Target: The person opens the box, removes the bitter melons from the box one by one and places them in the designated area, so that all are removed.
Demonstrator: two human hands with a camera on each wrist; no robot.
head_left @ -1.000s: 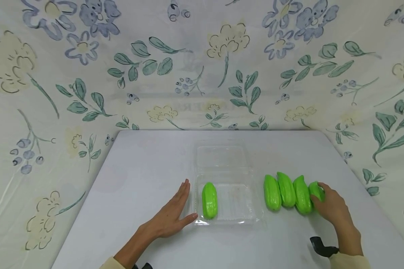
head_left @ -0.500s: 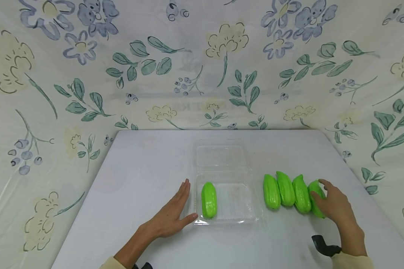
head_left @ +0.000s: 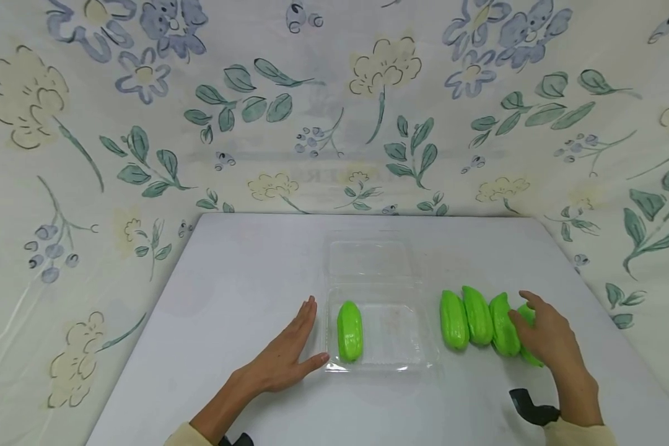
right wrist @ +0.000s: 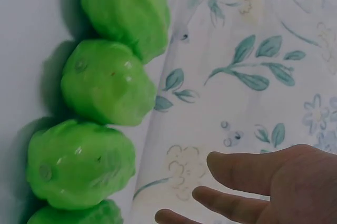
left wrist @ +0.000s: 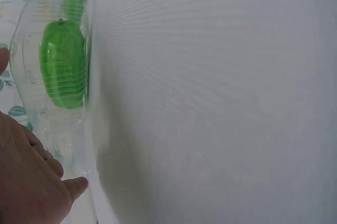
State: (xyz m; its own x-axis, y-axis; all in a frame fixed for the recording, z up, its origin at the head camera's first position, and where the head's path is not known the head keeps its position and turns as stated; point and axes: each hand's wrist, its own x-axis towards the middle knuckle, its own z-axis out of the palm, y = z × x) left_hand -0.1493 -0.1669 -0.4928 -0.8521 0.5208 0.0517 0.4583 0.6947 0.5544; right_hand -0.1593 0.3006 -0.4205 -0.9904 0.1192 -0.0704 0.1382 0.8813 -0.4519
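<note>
A clear plastic clamshell box lies open, one glossy green elongated fruit at its left side. My left hand stands along the box's left edge, fingers straight and thumb at the front corner; the left wrist view shows this left hand at the box wall. To the right, several similar green fruits lie side by side. My right hand is over the rightmost fruit and partly hides it. In the right wrist view its thumb and fingers are spread, apart from the fruits, holding nothing.
A white table carries everything. Behind and around it hangs a floral sheet. The box's lid lies folded back toward the far edge. Black wrist straps show near the cuffs.
My right hand has loosened from the rightmost fruit, and its fingers have shifted slightly left over the row. My left hand and the box stay where they were.
</note>
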